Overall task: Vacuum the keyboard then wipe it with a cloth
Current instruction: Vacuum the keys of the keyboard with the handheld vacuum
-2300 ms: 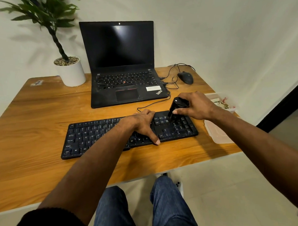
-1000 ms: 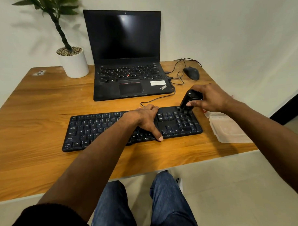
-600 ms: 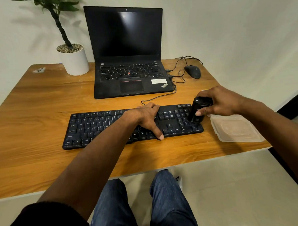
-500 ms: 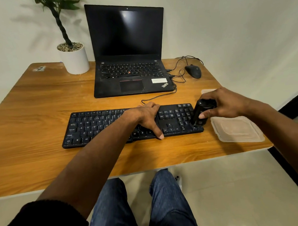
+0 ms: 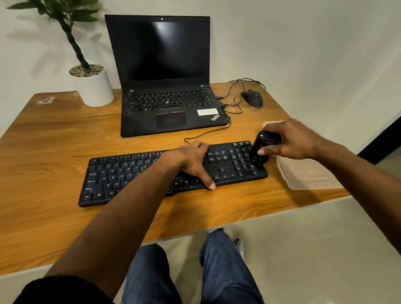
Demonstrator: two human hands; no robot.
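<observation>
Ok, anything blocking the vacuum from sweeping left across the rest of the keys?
Yes: the left hand rests across the middle of the black keyboard, left of the small black handheld vacuum that the right hand holds.

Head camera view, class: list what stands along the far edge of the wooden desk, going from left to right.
Green plant in a white round pot → open black laptop → tangled black cables → dark wired mouse.
</observation>
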